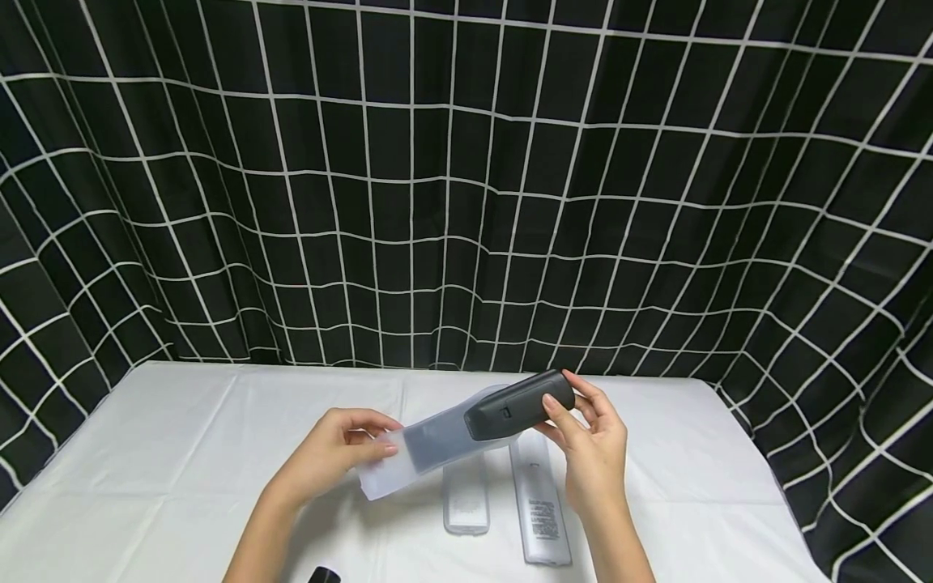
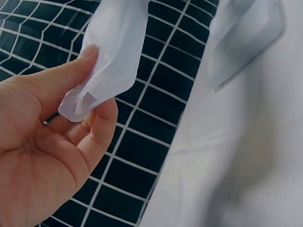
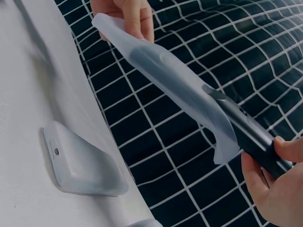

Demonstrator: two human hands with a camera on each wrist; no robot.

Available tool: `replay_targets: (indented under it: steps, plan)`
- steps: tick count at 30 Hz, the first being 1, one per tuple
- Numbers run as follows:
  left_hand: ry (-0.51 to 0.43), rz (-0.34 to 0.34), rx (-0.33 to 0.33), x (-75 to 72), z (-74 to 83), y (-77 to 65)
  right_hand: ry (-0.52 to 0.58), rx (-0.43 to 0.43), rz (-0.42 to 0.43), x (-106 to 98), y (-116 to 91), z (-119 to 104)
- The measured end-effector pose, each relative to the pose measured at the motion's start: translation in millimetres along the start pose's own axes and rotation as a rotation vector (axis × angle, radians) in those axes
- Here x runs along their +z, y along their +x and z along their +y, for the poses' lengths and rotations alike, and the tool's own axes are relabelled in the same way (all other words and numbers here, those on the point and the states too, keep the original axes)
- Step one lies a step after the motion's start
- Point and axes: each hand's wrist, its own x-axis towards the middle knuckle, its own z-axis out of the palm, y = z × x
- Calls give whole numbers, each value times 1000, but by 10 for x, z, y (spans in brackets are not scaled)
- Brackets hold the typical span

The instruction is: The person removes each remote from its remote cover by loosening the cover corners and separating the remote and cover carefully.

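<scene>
Black remote half inside its clear sleeve, held above the worktop (image 1: 182,453).
White remote (image 1: 543,510) and spare cover (image 1: 465,502) lie nearest; above them, left hand (image 1: 331,453) pinches the translucent sleeve (image 1: 426,445), right hand (image 1: 594,445) grips the black remote (image 1: 517,405); gridded curtain (image 1: 466,202) behind.

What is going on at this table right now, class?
A person holds a black plastic remote control partly inside a translucent white silicone sleeve, above a table with a white cloth. The left hand pinches the sleeve's closed end, and the right hand grips the remote's bare end. The remote is about halfway in. Below them on the cloth lie a white sleeved remote and a longer white remote, side by side.
</scene>
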Motion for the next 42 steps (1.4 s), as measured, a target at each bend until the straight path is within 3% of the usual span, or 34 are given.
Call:
replay_targets:
  steps: [42]
  plan:
    - [-5,10,-2,-140,18,-57,33,-27,45,-32,30,-51]
